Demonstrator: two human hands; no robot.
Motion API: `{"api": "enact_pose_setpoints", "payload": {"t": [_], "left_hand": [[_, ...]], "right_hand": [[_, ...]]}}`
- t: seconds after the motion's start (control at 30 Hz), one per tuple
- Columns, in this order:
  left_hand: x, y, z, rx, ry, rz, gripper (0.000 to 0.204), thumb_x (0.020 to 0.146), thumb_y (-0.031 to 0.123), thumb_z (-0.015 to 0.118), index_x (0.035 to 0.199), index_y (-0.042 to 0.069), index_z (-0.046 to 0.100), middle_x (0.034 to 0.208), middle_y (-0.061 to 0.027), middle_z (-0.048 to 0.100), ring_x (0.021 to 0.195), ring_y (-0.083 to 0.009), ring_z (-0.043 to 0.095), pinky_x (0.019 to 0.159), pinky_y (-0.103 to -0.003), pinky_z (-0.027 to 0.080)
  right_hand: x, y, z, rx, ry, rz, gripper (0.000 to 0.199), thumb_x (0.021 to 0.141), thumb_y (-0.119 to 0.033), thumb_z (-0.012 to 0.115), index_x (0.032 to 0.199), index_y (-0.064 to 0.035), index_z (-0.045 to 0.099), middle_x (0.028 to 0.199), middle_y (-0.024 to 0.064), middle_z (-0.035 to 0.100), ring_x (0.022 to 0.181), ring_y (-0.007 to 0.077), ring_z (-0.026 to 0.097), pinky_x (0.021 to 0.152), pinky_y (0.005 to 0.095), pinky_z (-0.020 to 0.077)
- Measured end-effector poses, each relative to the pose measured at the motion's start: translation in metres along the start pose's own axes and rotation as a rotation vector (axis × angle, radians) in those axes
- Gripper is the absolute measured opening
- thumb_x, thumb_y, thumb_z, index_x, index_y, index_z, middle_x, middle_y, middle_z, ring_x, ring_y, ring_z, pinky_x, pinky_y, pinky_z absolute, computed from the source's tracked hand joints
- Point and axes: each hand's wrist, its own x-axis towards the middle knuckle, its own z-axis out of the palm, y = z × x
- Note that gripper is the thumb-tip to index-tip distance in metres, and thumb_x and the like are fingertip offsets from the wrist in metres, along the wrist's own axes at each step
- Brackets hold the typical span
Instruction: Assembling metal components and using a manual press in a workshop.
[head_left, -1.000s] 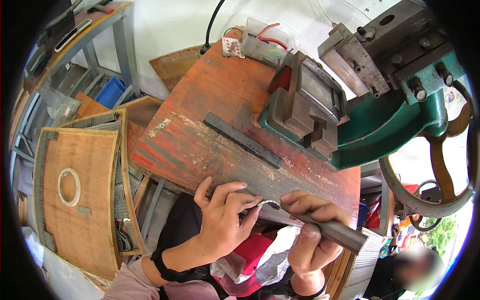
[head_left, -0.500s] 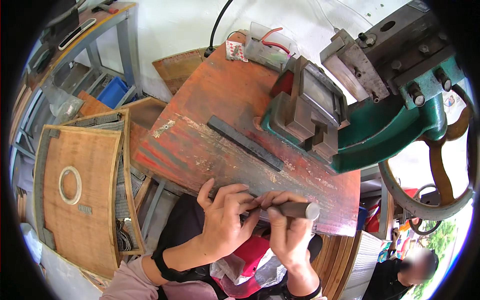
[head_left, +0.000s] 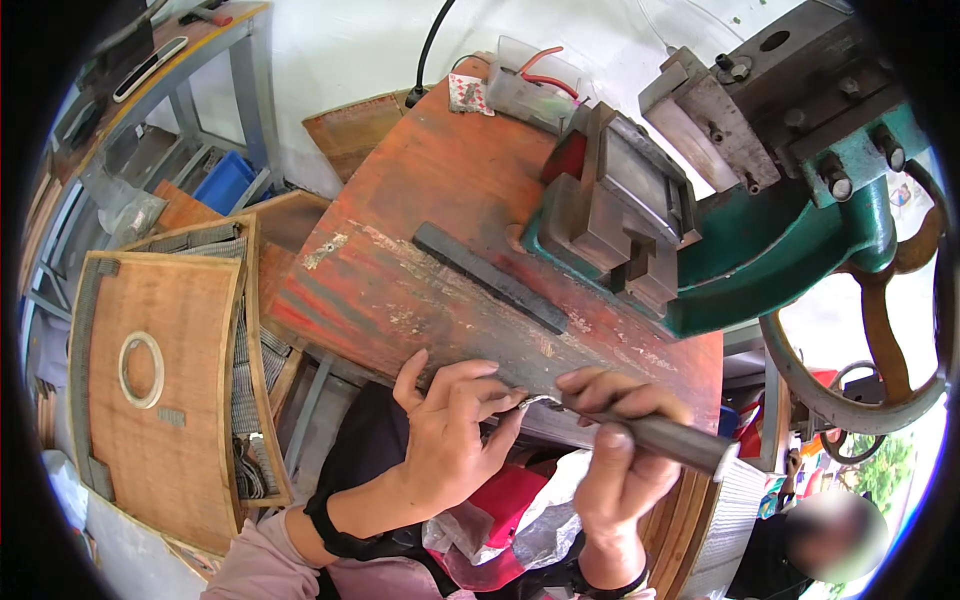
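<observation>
My left hand [head_left: 452, 436] pinches a small thin metal piece [head_left: 533, 401] at the near edge of a worn red workbench [head_left: 420, 230]. My right hand [head_left: 618, 458] grips a dark grey metal rod tool [head_left: 668, 440], its tip meeting the small piece beside my left fingertips. A flat dark metal bar [head_left: 490, 277] lies on the bench just beyond both hands. Behind it stands a green hand press [head_left: 760, 240] with grey steel dies.
A plywood board with a ring on it [head_left: 150, 370] lies at the left among stacks of thin metal strips [head_left: 250, 370]. A blue bin [head_left: 225, 180] and a grey rack stand at the far left. The press's large handwheel [head_left: 870, 350] is at the right. Another person is at the lower right.
My right hand has shifted the rod's angle and brought its tip to the small piece held by my left fingers. The left hand stays at the bench edge.
</observation>
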Motion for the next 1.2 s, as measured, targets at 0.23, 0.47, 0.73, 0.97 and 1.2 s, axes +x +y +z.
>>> {"api": "enact_pose_setpoints", "payload": {"t": [0.23,0.47,0.73,0.97,1.2], "left_hand": [[0.003,0.004,0.001,-0.047,0.032,-0.051,0.033,0.068,0.008,0.073,0.098,0.010,0.060,0.079,0.0081,0.063,0.095,-0.0170,0.056,0.100,-0.048,0.017],[0.002,0.002,-0.003,0.077,-0.051,0.110,0.029,0.066,0.007,0.072,0.092,0.020,0.068,0.085,0.0083,0.066,0.096,-0.0158,0.056,0.100,-0.050,0.017],[0.004,0.001,-0.004,0.048,-0.062,0.116,0.019,0.066,0.005,0.072,0.079,0.017,0.065,0.086,0.0077,0.067,0.097,-0.0163,0.059,0.102,-0.054,0.016],[0.003,0.001,-0.003,0.047,-0.046,0.124,0.017,0.067,0.005,0.072,0.077,0.016,0.063,0.085,0.0056,0.068,0.095,-0.0168,0.060,0.101,-0.055,0.016],[-0.002,-0.003,0.003,-0.006,0.027,0.126,0.020,0.068,0.004,0.074,0.078,0.014,0.059,0.084,0.0054,0.069,0.088,-0.0154,0.059,0.099,-0.047,0.020]], "right_hand": [[-0.018,0.014,-0.005,-0.024,0.035,0.308,0.017,0.087,0.009,0.047,0.102,0.0017,0.044,0.094,0.0164,0.058,0.093,0.0236,0.058,0.085,0.0358,0.0470],[-0.039,0.010,-0.022,0.098,0.174,0.298,0.012,0.094,-0.002,0.045,0.104,-0.0006,0.040,0.091,0.0128,0.055,0.091,0.0219,0.057,0.084,0.0336,0.0450],[-0.065,0.010,-0.036,0.202,0.330,0.387,0.017,0.095,-0.017,0.049,0.103,-0.0039,0.042,0.084,0.0104,0.051,0.082,0.0234,0.053,0.070,0.0319,0.0410],[-0.079,0.012,-0.041,0.274,0.333,0.425,0.016,0.096,-0.016,0.047,0.104,-0.0031,0.042,0.087,0.0120,0.052,0.085,0.0248,0.055,0.070,0.0309,0.0414],[-0.088,0.010,-0.034,0.248,0.403,0.507,0.019,0.094,-0.014,0.051,0.105,0.0005,0.048,0.098,0.0150,0.057,0.094,0.0244,0.057,0.077,0.0325,0.0452]]}}
